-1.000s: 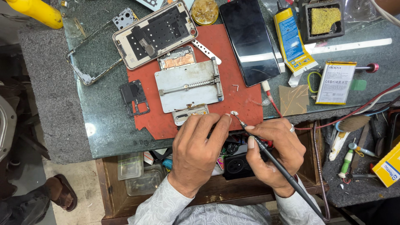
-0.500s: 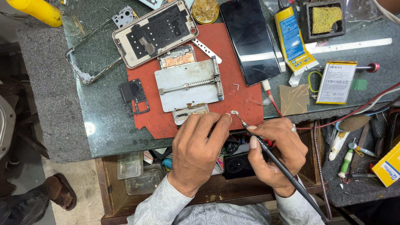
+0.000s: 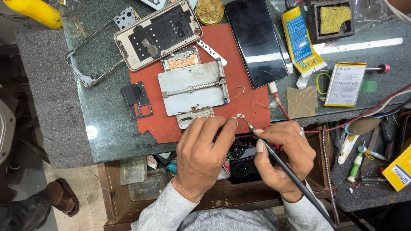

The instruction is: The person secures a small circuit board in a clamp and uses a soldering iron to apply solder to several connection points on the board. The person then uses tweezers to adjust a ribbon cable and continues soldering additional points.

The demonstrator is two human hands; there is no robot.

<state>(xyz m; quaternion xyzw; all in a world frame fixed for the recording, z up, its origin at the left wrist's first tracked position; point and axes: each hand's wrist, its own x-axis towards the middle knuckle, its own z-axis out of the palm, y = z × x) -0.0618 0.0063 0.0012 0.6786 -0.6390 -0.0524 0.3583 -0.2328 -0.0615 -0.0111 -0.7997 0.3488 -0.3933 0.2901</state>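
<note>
My left hand (image 3: 201,154) rests on the near edge of a red work mat (image 3: 244,100), its fingertips pinching a tiny metal part (image 3: 239,116). A thin black soldering iron (image 3: 278,158) lies in my right hand (image 3: 282,156), held like a pen, with its tip touching that small part. Just beyond my fingers a metal board-holder clamp (image 3: 192,87) lies on the mat with a circuit board (image 3: 195,116) sticking out under it.
An opened phone body (image 3: 158,34), a bare phone frame (image 3: 92,55), a black screen panel (image 3: 256,40), a glue tube (image 3: 299,40), a battery (image 3: 344,83) and a sponge holder (image 3: 332,19) lie on the glass table. Below my hands an open drawer (image 3: 141,184) holds boxes. Tools clutter the right side.
Both hands stay almost still; the iron's tip keeps to the small part, with only slight shifts of the fingers.
</note>
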